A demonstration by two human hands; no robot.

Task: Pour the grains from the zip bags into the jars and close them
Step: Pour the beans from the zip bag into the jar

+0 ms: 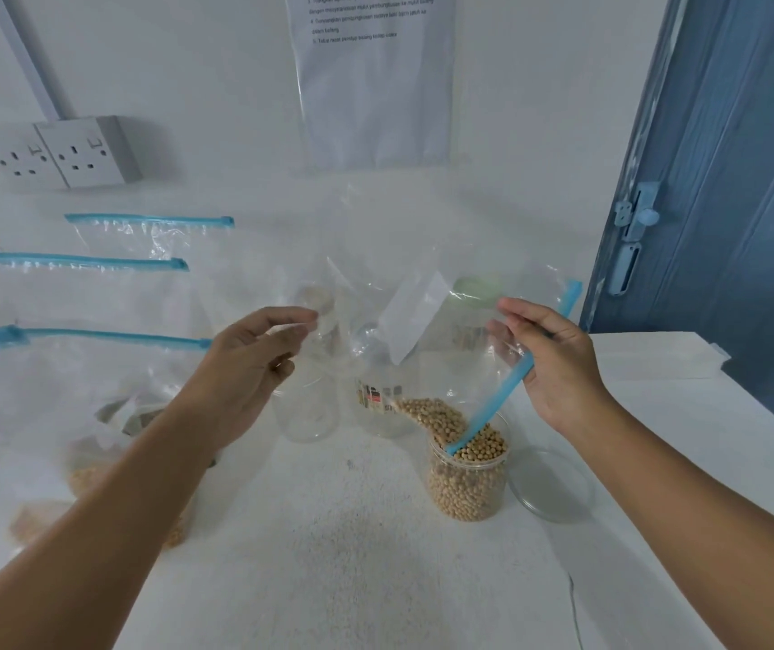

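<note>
The jar (468, 476) stands on the white bench (375, 555), at about 4 o'clock from the middle of the view. It is full of round tan beans (481, 445) right up to the top. A clear zip bag (427, 316) is held tipped above it, so its blue zip edge dips into the jar's mouth and the last beans slide down and in.

The right hand (558, 363) pinches the blue zip side, with fingers curled round it, to keep the mouth of the bag aimed at the jar. The left hand (244, 368) holds up the bag's other corner at 10 o'clock from the jar, thumb and fingers closed on the plastic, so the bag slopes downhill.

The jar's clear lid (551, 485) lies flat just beside it at 3 o'clock, ready for closing. Two empty clear jars (305, 415) wait behind at 10 o'clock. More zip bags (85, 349) lie at 9 o'clock; the nearest holds grain.
</note>
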